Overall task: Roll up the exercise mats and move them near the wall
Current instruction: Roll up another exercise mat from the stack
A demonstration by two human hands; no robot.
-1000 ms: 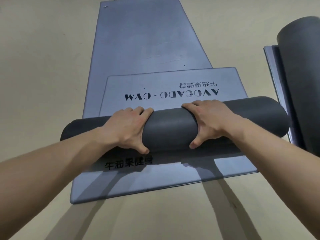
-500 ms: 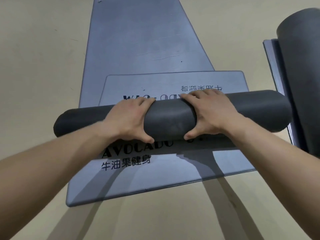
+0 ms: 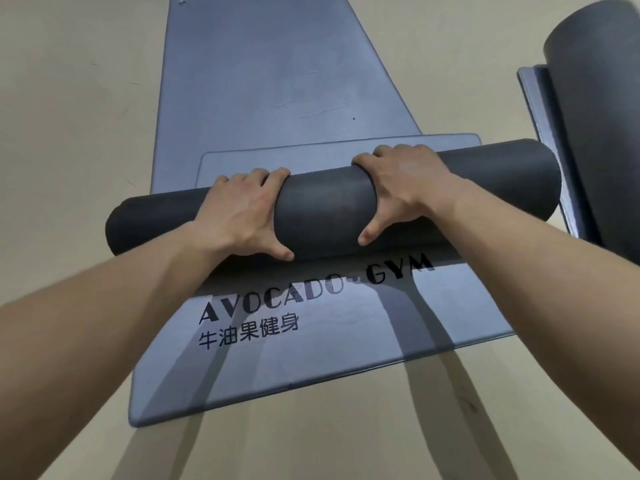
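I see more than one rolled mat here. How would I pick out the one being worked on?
On the tan floor, find the long blue-grey mat printed AVOCADO GYM. A dark grey roll lies across it, gripped by the left hand and right hand. Unlike it, the other roll at the right edge looks thicker and no hand touches it.

The smooth beige floor (image 3: 69, 133) carries a long, flat blue-grey foam exercise mat (image 3: 270, 64), which runs up the middle from the near edge toward the far edge (black "AVOCADO·GYM" lettering marks its near end). Just beside it, at the floor's right edge, lies a second blue-grey mat (image 3: 535, 98), partly wound into a thick dark grey roll (image 3: 602, 116).
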